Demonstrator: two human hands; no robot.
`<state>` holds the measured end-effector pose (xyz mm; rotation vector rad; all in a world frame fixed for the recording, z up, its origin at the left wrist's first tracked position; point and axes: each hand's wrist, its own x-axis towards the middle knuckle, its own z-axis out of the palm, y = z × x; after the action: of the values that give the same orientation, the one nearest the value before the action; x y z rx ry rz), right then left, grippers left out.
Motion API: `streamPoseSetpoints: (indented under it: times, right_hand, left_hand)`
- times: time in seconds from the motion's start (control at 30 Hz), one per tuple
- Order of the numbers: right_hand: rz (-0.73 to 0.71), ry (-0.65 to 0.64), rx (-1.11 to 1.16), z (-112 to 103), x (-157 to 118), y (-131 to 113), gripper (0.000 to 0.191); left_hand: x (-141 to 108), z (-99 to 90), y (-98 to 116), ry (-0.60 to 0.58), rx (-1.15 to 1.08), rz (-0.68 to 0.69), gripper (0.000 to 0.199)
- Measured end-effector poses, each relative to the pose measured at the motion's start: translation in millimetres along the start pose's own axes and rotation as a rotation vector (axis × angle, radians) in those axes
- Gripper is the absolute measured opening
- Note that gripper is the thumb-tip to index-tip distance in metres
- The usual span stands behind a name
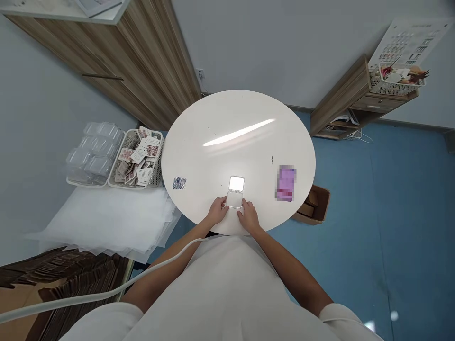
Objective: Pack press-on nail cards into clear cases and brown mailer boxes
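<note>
A small clear plastic case (235, 200) lies near the front edge of the white round table (227, 113). Its hinged lid stands open on the far side, bright with reflected light. At the case's left side, my left hand (218, 211) grips the edge between thumb and fingers. My right hand (249, 217) holds the opposite side, fingers at the edge and thumb by the near corner. Nothing shows clearly inside the case. Off to the left on the table is a small set of dark, glossy nail-shaped pieces (179, 183).
A blurred purple item (286, 183) and a small dark piece (272, 160) lie on the table's right. Left of the table are a basket of printed cards (140, 158), clear plastic boxes (97, 149) and white sheets (106, 215). An open cardboard box (323, 203) stands below right.
</note>
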<state>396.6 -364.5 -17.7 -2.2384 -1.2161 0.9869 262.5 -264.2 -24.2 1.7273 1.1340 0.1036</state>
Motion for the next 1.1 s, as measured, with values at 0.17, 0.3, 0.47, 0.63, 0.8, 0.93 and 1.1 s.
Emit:
streamPoseSetpoints:
  times: [0.17, 0.3, 0.47, 0.63, 0.8, 0.93, 1.1]
  right_hand:
    - [-0.007, 0.001, -0.042, -4.8, 13.1, -0.9, 0.049]
    - [-0.027, -0.011, -0.048, -8.2, 16.8, 0.2, 0.050]
    - [-0.056, -0.030, -0.073, -8.7, 14.0, 2.8, 0.057]
    - [-0.101, -0.042, -0.119, -5.6, 12.1, 6.9, 0.061]
    - [-0.129, -0.017, -0.126, 0.5, 11.1, 12.3, 0.064]
    - [-0.139, 0.004, -0.115, 3.6, 9.1, 13.7, 0.066]
    - [-0.101, 0.044, -0.041, 2.7, 6.9, 10.3, 0.066]
  left_hand:
    - [7.3, -1.6, 9.5, 0.011, 0.002, -0.018, 0.035]
    - [8.9, -0.2, 11.7, 0.035, -0.026, -0.052, 0.041]
    - [5.5, 2.3, 9.6, 0.021, -0.019, -0.051, 0.055]
    - [1.4, 5.0, 7.4, 0.009, 0.006, -0.020, 0.060]
    - [-3.8, 6.8, 4.8, 0.028, -0.037, -0.037, 0.061]
    - [-7.1, 1.9, 1.2, 0.020, -0.051, -0.040, 0.061]
    - [-12.6, -18.8, -10.9, 0.005, -0.078, -0.067, 0.053]
